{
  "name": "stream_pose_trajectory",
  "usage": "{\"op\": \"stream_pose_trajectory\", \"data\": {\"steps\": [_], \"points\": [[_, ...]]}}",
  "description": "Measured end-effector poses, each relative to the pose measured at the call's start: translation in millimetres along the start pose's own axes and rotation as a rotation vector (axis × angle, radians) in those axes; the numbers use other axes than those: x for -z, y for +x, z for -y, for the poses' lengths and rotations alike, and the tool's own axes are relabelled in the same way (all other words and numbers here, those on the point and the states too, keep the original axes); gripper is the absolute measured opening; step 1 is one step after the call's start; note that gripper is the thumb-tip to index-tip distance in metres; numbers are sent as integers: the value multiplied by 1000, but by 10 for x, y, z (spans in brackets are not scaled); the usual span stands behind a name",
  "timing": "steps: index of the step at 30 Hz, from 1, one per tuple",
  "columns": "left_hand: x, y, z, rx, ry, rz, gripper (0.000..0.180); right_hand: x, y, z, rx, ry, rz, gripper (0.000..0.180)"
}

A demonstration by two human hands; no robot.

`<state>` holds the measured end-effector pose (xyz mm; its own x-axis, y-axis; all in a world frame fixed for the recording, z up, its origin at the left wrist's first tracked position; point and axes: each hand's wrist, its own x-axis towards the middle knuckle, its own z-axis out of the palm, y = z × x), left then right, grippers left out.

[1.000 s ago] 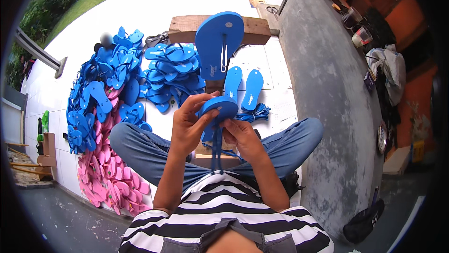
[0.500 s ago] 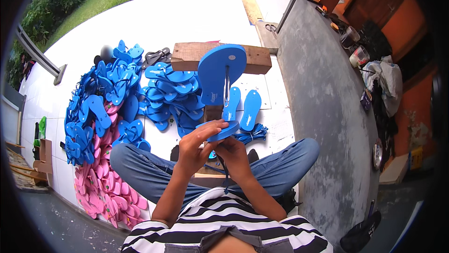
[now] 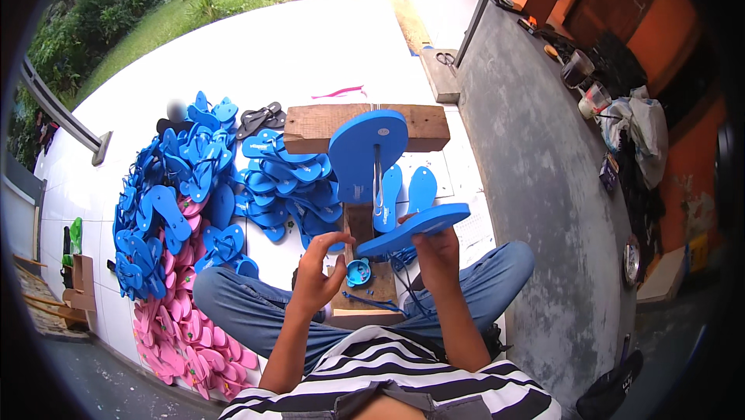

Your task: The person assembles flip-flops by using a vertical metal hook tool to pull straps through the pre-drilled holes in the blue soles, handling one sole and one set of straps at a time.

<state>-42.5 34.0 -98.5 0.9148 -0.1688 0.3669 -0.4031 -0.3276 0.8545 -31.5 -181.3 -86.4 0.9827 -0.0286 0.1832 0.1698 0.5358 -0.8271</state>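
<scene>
In my right hand is a blue flip-flop sole, tilted and gripped from below near its middle. My left hand is apart from it on the left, thumb and fingers spread with nothing between them. Just ahead, another blue sole leans upright against a wooden crossbar, a thin metal rod in front of it. Between my hands a small blue bowl rests on the wooden base. Thin dark blue straps hang or lie beneath my right hand; whether they join the held sole cannot be made out.
Two loose blue soles lie behind the held one. To the left are heaped blue flip-flops, pink flip-flops and a dark pair. A grey ledge runs along the right, with scissors at its far end.
My hands, both at the sole before, have separated. The right hand has carried the sole rightward and up; the left has let go and opened. The view has tipped slightly upward.
</scene>
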Motion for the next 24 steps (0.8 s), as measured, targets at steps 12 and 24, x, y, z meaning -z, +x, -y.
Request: {"op": "stream_pose_trajectory", "data": {"steps": [12,24], "points": [[16,572,-456,-428,-64,-152,43,-227,261,221,567,-922,267,57],[53,754,-729,-278,-173,-154,37,-329,253,315,401,-818,188,67]]}}
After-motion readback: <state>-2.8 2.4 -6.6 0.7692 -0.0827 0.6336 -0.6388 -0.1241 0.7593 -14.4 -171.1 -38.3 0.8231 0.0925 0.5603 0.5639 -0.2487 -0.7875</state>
